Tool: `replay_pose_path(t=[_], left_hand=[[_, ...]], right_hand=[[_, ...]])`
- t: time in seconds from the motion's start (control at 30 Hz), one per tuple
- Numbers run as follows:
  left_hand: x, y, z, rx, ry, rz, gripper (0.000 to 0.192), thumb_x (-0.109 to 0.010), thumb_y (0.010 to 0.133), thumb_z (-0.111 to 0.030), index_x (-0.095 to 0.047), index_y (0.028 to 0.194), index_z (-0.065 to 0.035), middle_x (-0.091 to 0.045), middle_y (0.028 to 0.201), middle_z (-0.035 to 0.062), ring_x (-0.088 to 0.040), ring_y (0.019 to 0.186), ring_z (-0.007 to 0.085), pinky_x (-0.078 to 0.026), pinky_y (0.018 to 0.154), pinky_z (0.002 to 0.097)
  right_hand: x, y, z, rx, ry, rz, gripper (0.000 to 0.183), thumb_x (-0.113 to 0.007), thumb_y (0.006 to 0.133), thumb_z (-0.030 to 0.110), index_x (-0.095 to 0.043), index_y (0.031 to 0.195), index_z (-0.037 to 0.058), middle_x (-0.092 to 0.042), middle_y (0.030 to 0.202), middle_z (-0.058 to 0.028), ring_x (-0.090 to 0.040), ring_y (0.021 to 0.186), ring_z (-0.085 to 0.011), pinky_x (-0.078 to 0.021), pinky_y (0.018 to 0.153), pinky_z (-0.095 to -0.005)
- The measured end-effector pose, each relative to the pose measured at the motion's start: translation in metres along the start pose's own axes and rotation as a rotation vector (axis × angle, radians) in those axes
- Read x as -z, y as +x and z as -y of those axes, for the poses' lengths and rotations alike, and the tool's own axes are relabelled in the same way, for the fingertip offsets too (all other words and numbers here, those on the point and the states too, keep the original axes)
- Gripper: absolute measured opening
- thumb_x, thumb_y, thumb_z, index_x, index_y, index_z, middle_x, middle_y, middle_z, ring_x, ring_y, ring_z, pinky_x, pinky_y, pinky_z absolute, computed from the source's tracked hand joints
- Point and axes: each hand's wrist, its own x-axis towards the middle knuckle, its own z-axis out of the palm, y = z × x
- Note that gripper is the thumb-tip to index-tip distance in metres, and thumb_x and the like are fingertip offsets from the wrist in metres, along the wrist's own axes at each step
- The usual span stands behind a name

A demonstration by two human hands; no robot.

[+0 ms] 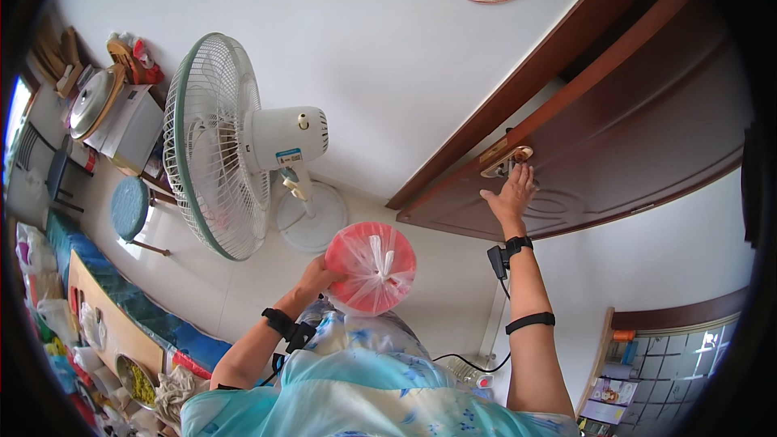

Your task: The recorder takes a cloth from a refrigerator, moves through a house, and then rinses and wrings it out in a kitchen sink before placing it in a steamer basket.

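My left hand [318, 277] grips the side of a round red container [346, 252] in front of my body. A clear plastic bag [383, 264] is wrapped over it and knotted on top; what it contains is hidden. My right hand [513, 194] is stretched out to a dark brown door [583, 152], thumb spread and fingers extended. Its fingertips are at the metal door handle [513, 161], and I cannot tell how firmly they touch it. The door stands ajar, with a gap beside the brown door frame [504, 91].
A white standing fan [288, 136] is close on the left, its base [312, 215] on the tiled floor. Beyond are a blue-topped stool [129, 208] and a wooden table [118, 309] with bags and a bowl of yellow-green food [136, 381]. A shelf [598, 364] is at lower right.
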Motion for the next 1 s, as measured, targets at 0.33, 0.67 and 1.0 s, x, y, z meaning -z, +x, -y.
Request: replay_pose_path(t=[0.33, 0.67, 1.0], left_hand=[[0.015, -0.010, 0.016, -0.082, -0.044, -0.046, 0.041, -0.064, 0.072, -0.004, -0.058, 0.111, 0.0050, -0.065, 0.096, 0.0068, -0.060, 0.082, 0.0142, -0.050, 0.072, 0.0271], [0.041, -0.041, 0.015, 0.013, 0.131, -0.136, 0.051, -0.067, 0.067, -0.013, -0.058, 0.116, -0.0025, -0.067, 0.096, 0.0100, -0.063, 0.085, 0.0188, -0.050, 0.075, 0.0320], [0.058, -0.066, 0.040, 0.055, 0.013, -0.218, 0.052, -0.068, 0.068, -0.008, -0.057, 0.118, -0.0018, -0.066, 0.089, 0.0065, -0.061, 0.077, 0.0142, -0.051, 0.068, 0.0292]], right_hand=[[-0.005, -0.013, -0.011, 0.051, 0.061, -0.018, 0.097, -0.083, 0.061, 0.035, -0.032, 0.136, 0.0003, -0.033, 0.142, -0.0180, -0.021, 0.138, -0.0338, -0.0234, 0.106, -0.0572], [0.005, -0.121, -0.026, -0.001, -0.039, -0.101, 0.081, -0.076, 0.067, 0.020, -0.035, 0.135, 0.0008, -0.033, 0.141, -0.0195, -0.031, 0.132, -0.0356, -0.0292, 0.104, -0.0505], [-0.052, -0.213, 0.149, 0.419, 0.431, 0.249, 0.014, -0.062, 0.077, 0.017, -0.065, 0.072, 0.0033, -0.064, 0.074, -0.0169, -0.061, 0.069, -0.0380, -0.0479, 0.064, -0.0457]])
